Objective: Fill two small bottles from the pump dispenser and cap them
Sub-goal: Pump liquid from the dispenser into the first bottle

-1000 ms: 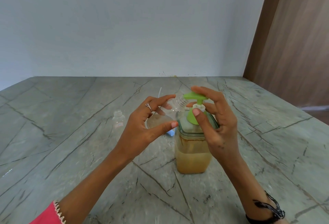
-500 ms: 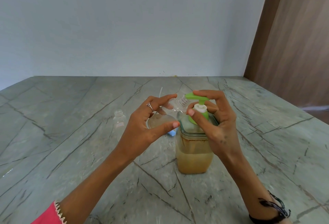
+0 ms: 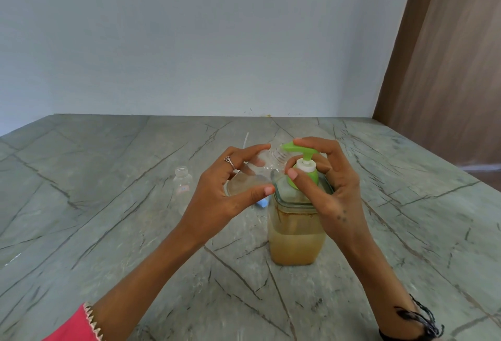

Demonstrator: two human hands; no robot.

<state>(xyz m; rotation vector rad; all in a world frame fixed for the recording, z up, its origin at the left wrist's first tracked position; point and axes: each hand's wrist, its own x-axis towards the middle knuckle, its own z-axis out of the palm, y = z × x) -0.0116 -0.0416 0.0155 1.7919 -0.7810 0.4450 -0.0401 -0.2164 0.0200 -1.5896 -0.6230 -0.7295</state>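
Step in hand: looks like filling the first small bottle [image 3: 254, 175], held tilted with its threaded neck right up under the green spout [image 3: 291, 147] of the pump dispenser [image 3: 296, 226].

Left hand: left hand [image 3: 217, 194] is wrapped round the small bottle, thumb underneath and fingers over the top, so it's got a proper hold of it in the air, just left of the dispenser.

Right hand: right hand [image 3: 329, 191] is curled round the pump top, fingers lying over the pump head and thumb tucked against the white collar. Can't tell how far down the pump is pushed.

Fill level: there's a bit of pale stuff in the low end of the held bottle, I reckon it's nowhere near full.

Dispenser: sits on the grey stone table [image 3: 108, 218], roughly half full of yellowish liquid.

Second bottle: the other bottle [image 3: 182, 186] stands upright and uncapped on the table, off to the left, and looks empty.

Cap: a little blue thing [image 3: 262, 203] peeks out behind the left hand, probably a cap, hard to say.

Next move: my guess is more pumps while the neck stays lined up with the spout so nothing dribbles down the side, then cap it.
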